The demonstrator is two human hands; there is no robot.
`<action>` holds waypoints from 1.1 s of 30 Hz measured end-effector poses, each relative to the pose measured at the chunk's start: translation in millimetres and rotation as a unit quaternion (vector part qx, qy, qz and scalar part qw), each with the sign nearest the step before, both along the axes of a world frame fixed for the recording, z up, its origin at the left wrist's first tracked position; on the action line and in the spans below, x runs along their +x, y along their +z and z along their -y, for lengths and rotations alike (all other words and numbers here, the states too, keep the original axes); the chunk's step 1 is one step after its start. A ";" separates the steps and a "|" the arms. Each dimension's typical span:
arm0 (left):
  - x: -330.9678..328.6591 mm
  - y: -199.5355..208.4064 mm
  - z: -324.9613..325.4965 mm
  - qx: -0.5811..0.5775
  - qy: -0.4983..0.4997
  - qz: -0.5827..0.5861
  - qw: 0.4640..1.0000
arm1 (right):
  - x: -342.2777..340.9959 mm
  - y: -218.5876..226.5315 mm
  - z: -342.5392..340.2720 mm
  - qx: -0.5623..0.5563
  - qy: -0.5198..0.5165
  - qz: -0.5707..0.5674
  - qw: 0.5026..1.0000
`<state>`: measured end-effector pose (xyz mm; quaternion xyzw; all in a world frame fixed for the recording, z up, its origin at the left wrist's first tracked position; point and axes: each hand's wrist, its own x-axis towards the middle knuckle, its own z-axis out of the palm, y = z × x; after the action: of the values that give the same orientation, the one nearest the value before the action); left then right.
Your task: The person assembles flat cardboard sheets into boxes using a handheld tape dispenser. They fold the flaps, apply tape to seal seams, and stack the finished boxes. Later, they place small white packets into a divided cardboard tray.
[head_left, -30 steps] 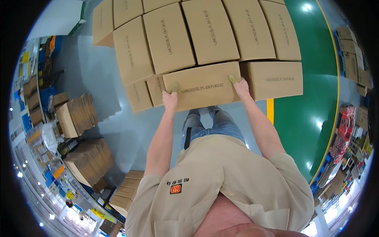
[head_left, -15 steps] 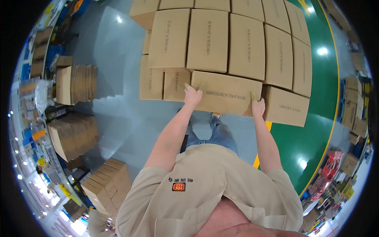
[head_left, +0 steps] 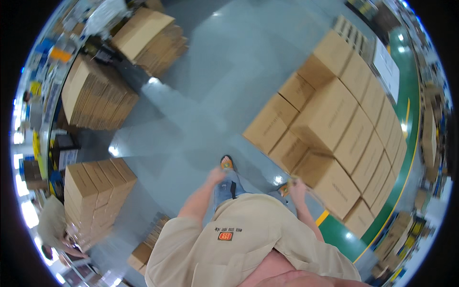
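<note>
Brown cardboard cartons stand stacked at the right, and a lone carton [head_left: 334, 189] sits on the upper layer at the stack's near side. My right hand [head_left: 298, 187] is by the near left edge of that carton; whether it touches is unclear. My left hand [head_left: 217, 175] hangs in the air above my sandalled foot, away from the cartons, with no held thing visible. Motion smears the fingers of both hands. Left of the lone carton is a lower carton [head_left: 289, 151], and a taller-standing carton [head_left: 330, 112] rises behind it.
Bundles of flat cardboard [head_left: 100, 98] and more flat sheets [head_left: 155, 43] stand at the left. A person [head_left: 52, 220] bends beside another carton stack [head_left: 98, 191]. Past the cartons lie a pallet [head_left: 351, 34] and a white panel [head_left: 386, 69]. Green flooring runs along the right.
Both hands have let go of the carton at the stack's near side. My left hand has drawn away to the left. My view has turned left, so the stack appears farther right.
</note>
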<state>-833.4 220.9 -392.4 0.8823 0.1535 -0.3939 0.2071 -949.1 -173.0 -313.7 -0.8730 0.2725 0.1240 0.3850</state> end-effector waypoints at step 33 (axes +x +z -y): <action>1076.5 144.7 -378.2 -0.206 0.507 0.055 0.835 | 1199.7 77.8 -271.9 0.024 0.150 -0.072 0.986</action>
<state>243.1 599.1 -247.7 0.6380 0.4835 -0.2070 0.5625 250.6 98.8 -235.9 -0.8833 0.1626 0.2489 0.3625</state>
